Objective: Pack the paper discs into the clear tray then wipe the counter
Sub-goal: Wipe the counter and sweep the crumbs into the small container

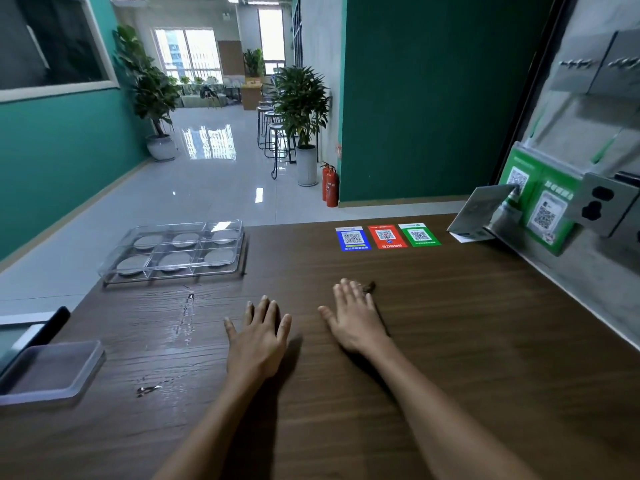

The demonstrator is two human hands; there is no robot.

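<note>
The clear tray point(114, 270) stands at the far left of the dark wooden counter point(450, 341), split into compartments. Grey paper discs point(175, 260) lie flat in several of them. My left hand point(258, 336) rests palm down on the counter with fingers spread, holding nothing. My right hand point(355, 315) lies flat beside it, fingers straight, its fingertips next to a small dark object point(370, 286) that I cannot make out. Streaks of water point(187, 317) glisten on the wood between the tray and my left hand.
A frosted plastic lid point(48, 374) lies at the near left edge beside a dark-framed screen point(20, 336). Three QR code stickers point(387, 236) sit at the far edge. A grey panel with sockets point(599, 206) and a card holder point(485, 213) rises on the right.
</note>
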